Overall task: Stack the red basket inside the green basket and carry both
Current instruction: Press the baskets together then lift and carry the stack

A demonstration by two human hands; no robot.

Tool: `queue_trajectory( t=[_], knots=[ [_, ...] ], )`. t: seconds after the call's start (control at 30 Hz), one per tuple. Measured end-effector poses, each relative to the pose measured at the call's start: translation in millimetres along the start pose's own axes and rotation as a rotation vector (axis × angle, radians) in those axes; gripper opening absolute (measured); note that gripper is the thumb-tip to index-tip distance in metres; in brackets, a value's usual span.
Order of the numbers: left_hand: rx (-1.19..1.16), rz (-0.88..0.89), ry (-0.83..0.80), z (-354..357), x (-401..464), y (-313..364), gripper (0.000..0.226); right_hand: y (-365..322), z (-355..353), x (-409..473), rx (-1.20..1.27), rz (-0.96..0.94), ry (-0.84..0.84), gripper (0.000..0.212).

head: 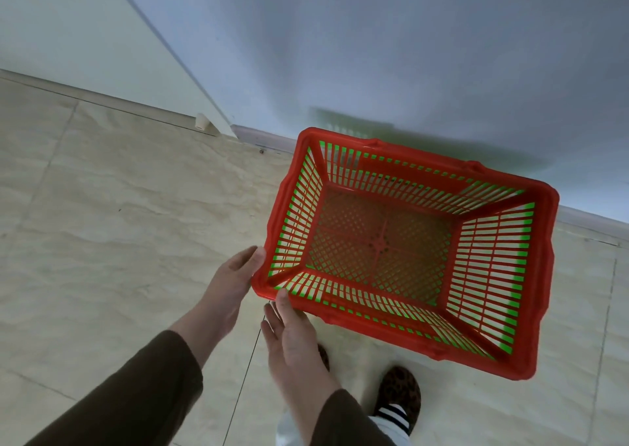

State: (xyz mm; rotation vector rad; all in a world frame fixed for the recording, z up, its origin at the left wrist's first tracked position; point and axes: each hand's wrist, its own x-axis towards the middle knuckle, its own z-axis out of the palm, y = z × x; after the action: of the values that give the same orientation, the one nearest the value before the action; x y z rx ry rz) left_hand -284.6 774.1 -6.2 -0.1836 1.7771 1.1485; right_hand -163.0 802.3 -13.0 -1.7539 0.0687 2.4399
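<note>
Where pale floor tiles (102, 241) meet the wall (374, 37), the red basket (541, 275) sits nested in the green basket (524, 231)

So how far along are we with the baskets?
Stacking looks done: the red basket sits inside the green basket, green showing through its slats. Both open hands, left hand and right hand, are at the near corner, neither gripping. Lifting and carrying remain.

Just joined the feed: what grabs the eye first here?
The red basket right of centre, nested in the green basket that shows through its slats. Both hands meet its near-left corner: left hand at the side, right hand with thumb on the rim. Leopard-print slipper below.
</note>
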Motion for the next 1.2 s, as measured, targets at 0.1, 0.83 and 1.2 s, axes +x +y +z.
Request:
queue_trajectory(
  t=[0.1, 0.83, 1.2],
  knots=[
    [0.057, -0.018, -0.042, 1, 9, 5, 0.057, 2, 8, 8, 0.008, -0.012, 0.022, 0.074],
    [0.097, -0.061, 0.017, 8, 15, 14, 0.075, -19, 4, -18, -0.399, 0.189, 0.013, 0.059],
    [0.097, 0.024, 0.032, 44, 23, 63, 0.075, -164, -59, -103, -0.718, -0.634, 0.156, 0.033]
  ],
)
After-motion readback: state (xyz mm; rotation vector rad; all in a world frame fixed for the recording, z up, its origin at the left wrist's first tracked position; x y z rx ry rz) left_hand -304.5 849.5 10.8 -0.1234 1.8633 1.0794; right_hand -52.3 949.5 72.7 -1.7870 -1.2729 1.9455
